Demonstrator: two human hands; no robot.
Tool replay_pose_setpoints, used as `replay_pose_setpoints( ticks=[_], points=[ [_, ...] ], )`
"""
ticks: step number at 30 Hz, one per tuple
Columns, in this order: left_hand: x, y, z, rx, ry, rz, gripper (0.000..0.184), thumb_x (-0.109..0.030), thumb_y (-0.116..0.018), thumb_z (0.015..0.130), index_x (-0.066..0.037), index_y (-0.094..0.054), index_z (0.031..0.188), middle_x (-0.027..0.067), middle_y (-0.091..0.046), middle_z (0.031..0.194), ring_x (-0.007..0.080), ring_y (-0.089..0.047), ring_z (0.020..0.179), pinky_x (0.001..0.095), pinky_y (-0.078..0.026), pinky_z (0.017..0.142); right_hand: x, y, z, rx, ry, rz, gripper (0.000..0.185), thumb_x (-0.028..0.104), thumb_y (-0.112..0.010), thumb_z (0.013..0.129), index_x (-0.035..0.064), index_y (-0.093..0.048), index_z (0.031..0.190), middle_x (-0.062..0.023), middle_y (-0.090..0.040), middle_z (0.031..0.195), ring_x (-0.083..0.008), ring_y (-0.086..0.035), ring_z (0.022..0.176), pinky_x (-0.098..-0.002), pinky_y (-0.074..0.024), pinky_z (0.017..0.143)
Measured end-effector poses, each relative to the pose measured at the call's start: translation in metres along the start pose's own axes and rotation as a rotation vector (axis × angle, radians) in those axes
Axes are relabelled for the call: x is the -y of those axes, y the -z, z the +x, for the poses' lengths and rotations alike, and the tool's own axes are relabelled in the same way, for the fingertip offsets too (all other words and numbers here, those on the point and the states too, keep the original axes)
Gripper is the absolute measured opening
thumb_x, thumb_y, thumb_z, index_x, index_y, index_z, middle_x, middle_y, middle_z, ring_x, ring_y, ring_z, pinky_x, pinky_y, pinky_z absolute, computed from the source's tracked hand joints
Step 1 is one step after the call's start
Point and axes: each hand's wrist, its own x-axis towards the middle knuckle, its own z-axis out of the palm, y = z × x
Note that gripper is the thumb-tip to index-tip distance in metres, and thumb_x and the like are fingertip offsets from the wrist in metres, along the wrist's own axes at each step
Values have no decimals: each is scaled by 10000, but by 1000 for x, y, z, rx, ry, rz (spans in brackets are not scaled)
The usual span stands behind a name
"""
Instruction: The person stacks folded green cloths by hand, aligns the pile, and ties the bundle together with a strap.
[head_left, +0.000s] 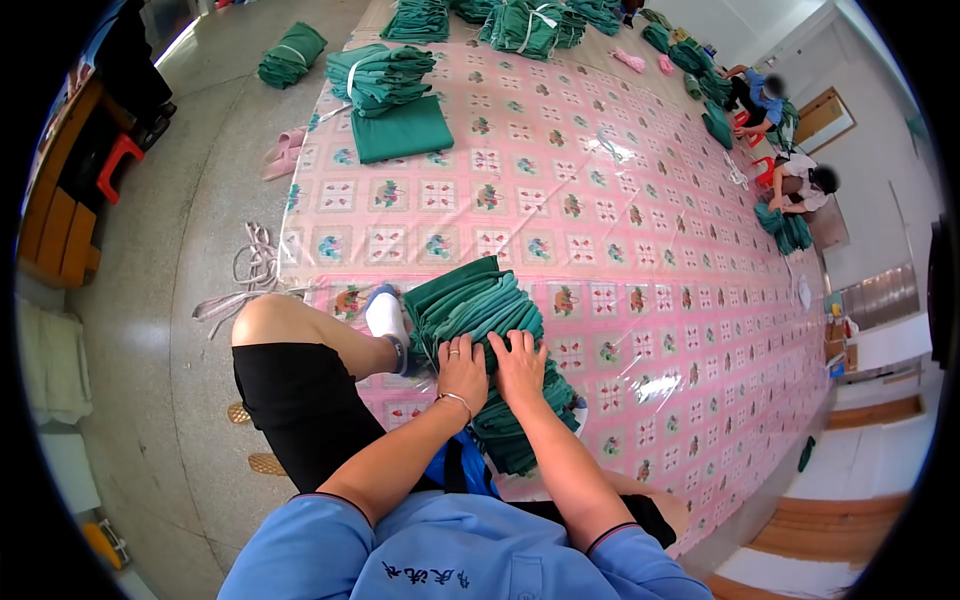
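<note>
A row of folded green cloths [475,300] stands on edge on the patterned sheet in front of me, fanned in many layers. My left hand [463,370], with a ring and a bracelet, has its fingers curled over the layers at the near side. Close beside it, my right hand [519,368] grips the same cloths, fingers slightly apart. Both thumbs are near each other between the hands. More of the green layers continue below my hands toward my lap. My wrists and forearms hide part of the stack.
Pink patterned sheet [610,290] covers the floor area. A tied green bundle [380,78] lies by a flat folded green cloth [402,130]; more bundles line the far edge. Two people sit at the right among green cloths. White cord [258,262] and pink slippers [284,155] lie left.
</note>
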Motion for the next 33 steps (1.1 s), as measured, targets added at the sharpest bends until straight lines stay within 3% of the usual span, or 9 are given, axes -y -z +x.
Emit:
replay_pose_setpoints(
  ticks=[5, 8, 11, 15, 20, 24, 27, 30, 33],
  points=[
    [2, 3, 0, 17, -28, -9, 577, -263, -748, 739, 14, -551, 1205, 186, -464, 1270, 330, -441, 1220, 458, -311, 1061, -9, 10, 11, 12, 188, 1, 336, 72, -623, 811, 126, -593, 1142, -73, -455, 1406, -327, -338, 1371, -630, -296, 1046],
    [5, 4, 2, 42, -29, -77, 547, -257, -744, 742, 12, -558, 1181, 180, -475, 1255, 321, -456, 1201, 438, -347, 1041, -14, 16, 21, 189, 280, -11, 320, 45, -627, 807, 92, -589, 1122, -53, -404, 1482, -317, -277, 1424, -634, -254, 1079],
    [7, 5, 3, 32, -18, -115, 501, -242, -747, 738, 5, -581, 1141, 176, -503, 1234, 335, -483, 1161, 436, -395, 993, -13, 10, 17, 146, 267, 26, 324, 50, -643, 797, 72, -586, 1116, -61, -483, 1390, -293, -356, 1378, -616, -248, 1087],
    [17, 6, 13, -92, 47, -330, 332, -189, -669, 819, -15, -629, 1099, 178, -598, 1080, 359, -571, 1019, 443, -469, 884, -10, 7, 13, 86, 229, 62, 319, 57, -647, 791, 72, -589, 1105, -57, -527, 1320, -283, -430, 1312, -602, -260, 1080],
    [37, -5, 36, -106, 161, -363, 238, -113, -542, 904, -37, -652, 1100, 183, -640, 934, 370, -620, 885, 450, -509, 801, -8, 2, 13, 58, 201, 71, 341, 26, -652, 744, 65, -592, 1078, -57, -536, 1299, -280, -455, 1268, -590, -262, 1083],
    [37, -11, 35, -123, 118, -255, 256, -110, -550, 891, -43, -652, 1116, 180, -631, 943, 369, -618, 895, 452, -511, 790, -5, 1, 12, 39, 185, 67, 359, 12, -654, 722, 62, -592, 1072, -57, -537, 1299, -279, -453, 1267, -583, -259, 1089],
    [32, -12, 34, -158, 132, -183, 260, -110, -562, 876, -50, -657, 1110, 169, -619, 953, 358, -608, 916, 443, -506, 801, -4, 4, 12, 54, 180, 59, 279, 34, -624, 796, 73, -588, 1070, -60, -541, 1287, -270, -458, 1260, -590, -273, 1075],
    [30, -9, 33, 2, 150, -189, 333, -108, -561, 826, -53, -636, 1146, 145, -584, 1084, 314, -568, 1027, 386, -465, 897, -4, 5, 11, 55, 179, 52, 289, 35, -623, 796, 74, -579, 1080, -61, -541, 1289, -266, -462, 1254, -590, -272, 1075],
    [27, -8, 27, 1, 130, -195, 347, -107, -557, 822, -70, -629, 1160, 120, -565, 1109, 296, -537, 1072, 389, -436, 912, -5, 1, 9, 41, 166, 91, 476, 4, -662, 711, 82, -563, 1170, -57, -538, 1307, -271, -447, 1272, -574, -249, 1091]
  ],
)
